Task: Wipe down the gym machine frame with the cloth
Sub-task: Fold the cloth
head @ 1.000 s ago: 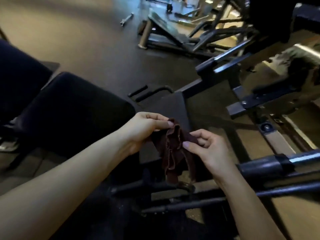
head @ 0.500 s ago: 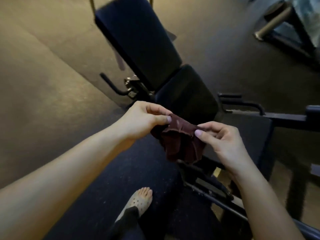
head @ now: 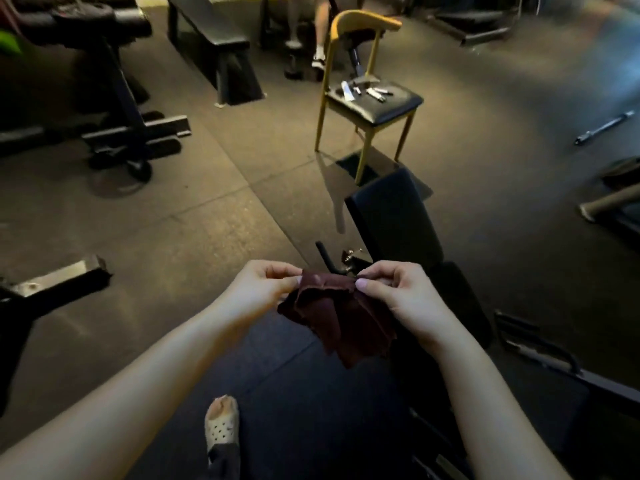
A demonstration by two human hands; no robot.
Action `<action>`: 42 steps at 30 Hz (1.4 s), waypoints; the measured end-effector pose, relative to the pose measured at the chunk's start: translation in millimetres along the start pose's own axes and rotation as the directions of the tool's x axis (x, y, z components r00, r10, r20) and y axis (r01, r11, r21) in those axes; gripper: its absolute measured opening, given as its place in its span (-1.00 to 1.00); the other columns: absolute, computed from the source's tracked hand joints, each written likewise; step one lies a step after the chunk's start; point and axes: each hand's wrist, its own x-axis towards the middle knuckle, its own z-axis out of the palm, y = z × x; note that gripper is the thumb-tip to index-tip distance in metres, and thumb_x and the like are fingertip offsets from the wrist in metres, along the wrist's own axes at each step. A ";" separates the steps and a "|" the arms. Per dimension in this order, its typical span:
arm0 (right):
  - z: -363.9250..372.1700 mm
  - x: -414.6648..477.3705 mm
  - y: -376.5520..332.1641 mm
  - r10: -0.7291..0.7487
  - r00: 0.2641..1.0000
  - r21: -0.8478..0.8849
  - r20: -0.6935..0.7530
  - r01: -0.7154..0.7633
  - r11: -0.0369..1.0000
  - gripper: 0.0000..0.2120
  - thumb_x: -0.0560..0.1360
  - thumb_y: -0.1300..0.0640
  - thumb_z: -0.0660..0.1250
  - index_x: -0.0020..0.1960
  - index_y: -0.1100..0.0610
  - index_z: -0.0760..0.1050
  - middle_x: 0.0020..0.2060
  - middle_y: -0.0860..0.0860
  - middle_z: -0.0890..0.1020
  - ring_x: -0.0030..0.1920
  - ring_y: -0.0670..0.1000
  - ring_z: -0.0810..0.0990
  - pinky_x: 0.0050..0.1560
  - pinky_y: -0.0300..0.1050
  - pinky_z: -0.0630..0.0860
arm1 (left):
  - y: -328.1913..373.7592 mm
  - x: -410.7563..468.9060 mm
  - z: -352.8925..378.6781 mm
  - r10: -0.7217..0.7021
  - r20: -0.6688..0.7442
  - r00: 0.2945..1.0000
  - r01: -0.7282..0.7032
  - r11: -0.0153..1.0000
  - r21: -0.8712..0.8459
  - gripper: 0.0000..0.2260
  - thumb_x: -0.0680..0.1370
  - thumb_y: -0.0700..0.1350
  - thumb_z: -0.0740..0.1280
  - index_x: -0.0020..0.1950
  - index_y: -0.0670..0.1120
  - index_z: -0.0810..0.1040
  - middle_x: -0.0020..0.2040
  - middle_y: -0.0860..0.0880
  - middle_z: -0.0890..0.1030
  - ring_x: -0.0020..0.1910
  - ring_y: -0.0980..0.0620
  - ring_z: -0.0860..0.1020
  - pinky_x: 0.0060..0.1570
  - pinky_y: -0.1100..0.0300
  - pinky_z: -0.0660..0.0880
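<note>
The cloth (head: 339,317) is hanging low in the middle of the view. It is a dark maroon rag, crumpled and folded over itself. Its top edge is being stretched between the two hands, and the rest is drooping in loose folds to a point below. The left hand (head: 258,289) is pinching the left end of that edge, its grip clamped on the fabric between thumb and forefinger. The right hand (head: 401,296) is pinching the right end, its grip likewise closed on the cloth, with the other fingers curling behind. The cloth is being held up in the air above the floor, just in front of the gym machine frame (head: 554,367). The machine's black padded backrest (head: 394,216) is rising tilted beyond the hands, and its dark steel bars are running off low to the right.

Farther back, a yellow-framed chair (head: 372,114) is carrying several small pale and dark objects (head: 367,90) on its black seat; they are too small to identify.

The floor (head: 207,209) is showing dark rubber mats with seams crossing them. At far left a black steel foot (head: 59,278) is lying on it, with another black machine (head: 121,109) standing behind. A flat black bench (head: 207,26) is sitting farther back. Someone's legs (head: 318,29) are standing beside the chair, and a metal bar (head: 604,128) is lying on the floor at far right. The person's own foot (head: 221,427), in a pale perforated shoe, is showing at the bottom.
</note>
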 end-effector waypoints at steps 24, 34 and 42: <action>11.9 313.9 -224.5 -0.037 0.972 0.026 -0.232 0.044 0.999 -0.94 0.56 0.11 0.45 0.01 0.02 0.69 -0.15 0.04 0.75 -0.09 0.02 0.74 -0.03 -0.06 0.62 | 270.9 301.6 -164.3 0.162 0.247 0.955 -0.253 0.880 0.402 -0.97 0.56 -0.17 0.46 -0.04 -0.10 0.70 -0.15 -0.10 0.74 -0.10 -0.05 0.72 0.05 -0.05 0.66; -98.6 540.8 -266.4 -0.019 0.959 0.088 -0.284 0.046 0.995 -0.87 0.57 0.11 0.44 0.11 0.05 0.67 -0.08 0.02 0.75 -0.02 -0.01 0.74 0.09 -0.01 0.65 | 392.5 542.5 -141.3 0.112 0.317 0.942 -0.235 0.893 0.384 -0.96 0.58 -0.17 0.43 0.01 -0.10 0.66 -0.11 -0.08 0.73 -0.11 0.04 0.72 -0.10 0.18 0.65; -167.2 709.3 -298.0 0.055 0.950 0.034 -0.306 -0.047 0.998 -0.85 0.57 0.24 0.39 0.08 0.06 0.67 -0.11 0.03 0.75 -0.08 -0.04 0.74 -0.11 -0.20 0.61 | 448.5 741.4 -138.9 0.053 0.375 0.925 -0.221 0.880 0.421 -0.94 0.58 -0.20 0.42 0.00 -0.07 0.69 -0.14 -0.05 0.73 -0.12 0.05 0.71 -0.19 0.25 0.58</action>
